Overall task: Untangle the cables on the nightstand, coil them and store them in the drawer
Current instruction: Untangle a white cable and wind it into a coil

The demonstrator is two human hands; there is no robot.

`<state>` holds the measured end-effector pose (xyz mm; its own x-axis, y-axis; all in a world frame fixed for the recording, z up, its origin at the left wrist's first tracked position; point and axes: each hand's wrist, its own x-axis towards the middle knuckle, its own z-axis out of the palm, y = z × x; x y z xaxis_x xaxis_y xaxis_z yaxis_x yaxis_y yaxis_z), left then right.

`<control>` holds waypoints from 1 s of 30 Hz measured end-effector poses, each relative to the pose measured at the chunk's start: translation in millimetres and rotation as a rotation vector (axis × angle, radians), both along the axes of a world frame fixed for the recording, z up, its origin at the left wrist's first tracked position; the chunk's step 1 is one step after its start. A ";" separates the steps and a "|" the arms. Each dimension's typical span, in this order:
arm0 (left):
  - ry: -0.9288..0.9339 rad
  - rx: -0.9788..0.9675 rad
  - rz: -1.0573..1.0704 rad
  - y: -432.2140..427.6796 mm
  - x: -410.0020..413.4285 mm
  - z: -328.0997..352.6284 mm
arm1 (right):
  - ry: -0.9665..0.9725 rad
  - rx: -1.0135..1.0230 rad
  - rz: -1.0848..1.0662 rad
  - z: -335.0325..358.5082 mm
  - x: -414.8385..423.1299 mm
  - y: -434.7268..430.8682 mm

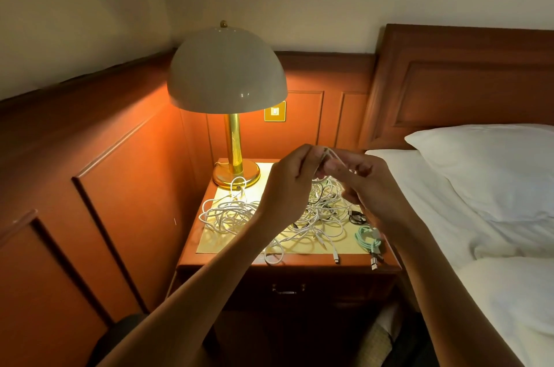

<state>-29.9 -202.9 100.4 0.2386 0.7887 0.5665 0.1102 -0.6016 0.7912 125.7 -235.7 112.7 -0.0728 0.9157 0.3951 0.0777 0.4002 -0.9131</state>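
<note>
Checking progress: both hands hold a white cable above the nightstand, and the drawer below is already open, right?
No: the head view shows the drawer closed. The left hand and right hand do hold a white cable above the nightstand.

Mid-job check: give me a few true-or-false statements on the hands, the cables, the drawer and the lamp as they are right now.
1. The left hand and right hand both hold a white cable above the nightstand. True.
2. The drawer is pulled open. False: it is shut, with its handle flush at the front.
3. The green cable lies at the front of the nightstand on the side by the bed. True.
4. The lamp is off. False: it is lit.
5. The nightstand holds only neat coils. False: a loose tangle of white cables is spread across it.
</note>
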 end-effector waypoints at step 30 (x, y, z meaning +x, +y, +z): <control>0.153 -0.148 -0.117 13.0 -14.7 -1.0 | -0.145 -0.043 0.076 -14.1 18.8 13.6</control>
<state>-44.6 -189.8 99.4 0.4075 0.8222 0.3973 0.1714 -0.4962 0.8511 144.5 -222.1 98.6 -0.1955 0.9213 0.3362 0.1808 0.3708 -0.9109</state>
